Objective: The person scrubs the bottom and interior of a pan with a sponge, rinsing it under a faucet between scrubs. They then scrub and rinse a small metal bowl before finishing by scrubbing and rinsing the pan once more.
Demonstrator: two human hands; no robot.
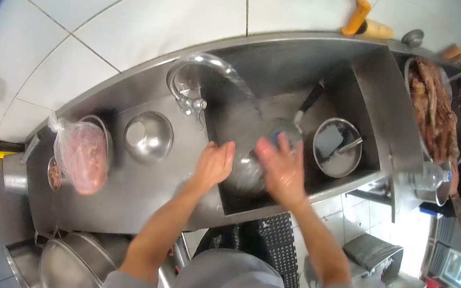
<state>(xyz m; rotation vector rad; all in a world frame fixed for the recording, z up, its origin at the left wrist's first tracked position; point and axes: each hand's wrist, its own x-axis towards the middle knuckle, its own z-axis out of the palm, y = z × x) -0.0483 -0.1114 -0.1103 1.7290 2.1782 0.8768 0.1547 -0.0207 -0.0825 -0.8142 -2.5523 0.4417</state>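
Both hands are over a steel sink basin (293, 46). My left hand (215, 164) is at the basin's left edge, its fingers pressed together; whether it holds anything is hidden. My right hand (283, 170) has its fingers spread, blurred by motion, above a shiny round metal piece (247, 173) low in the basin. Something small and blue (275, 134) shows at its fingertips. A curved faucet (204, 59) arches in from the left. Right of my right hand stands a round metal pot (334, 165) with a utensil and a greyish object inside. A dark-handled utensil (311, 99) leans behind it.
On the left counter are a metal bowl (148, 137) and a plastic bag of pink meat (84, 158). A tray of meat (435, 112) and a plastic bottle (428, 176) stand right. Another person's arm (460, 202) is at far right. Large bowls (69, 266) sit lower left.
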